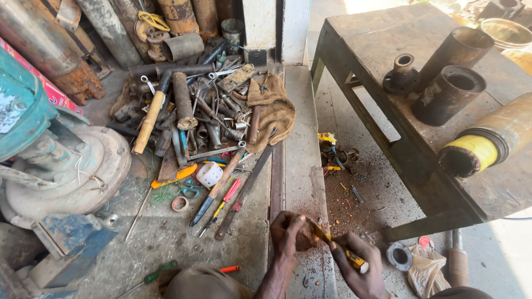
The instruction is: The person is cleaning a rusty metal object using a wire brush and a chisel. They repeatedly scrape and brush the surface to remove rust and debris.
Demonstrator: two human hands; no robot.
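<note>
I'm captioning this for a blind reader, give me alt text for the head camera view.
Seen from above, a person's left hand cups a small object while the right hand works a yellow-handled tool against it. A heap of hand tools covers the dusty floor ahead, and metal cylinders stand on a dark workbench to the right.

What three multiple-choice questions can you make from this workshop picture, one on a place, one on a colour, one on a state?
1. Where does the roll of white tape lie?
A. on the table
B. on the floor among the tools
C. in a hand

2. What colour is the handle of the knife?
A. yellow and black
B. blue
C. white

3. How is the right hand?
A. open and flat
B. resting on the table
C. closed round the knife

Answers: B, it sits beside the screwdrivers; A, the handle shows yellow with black; C, its fingers wrap the handle, while the left hand grips a small piece.
</note>
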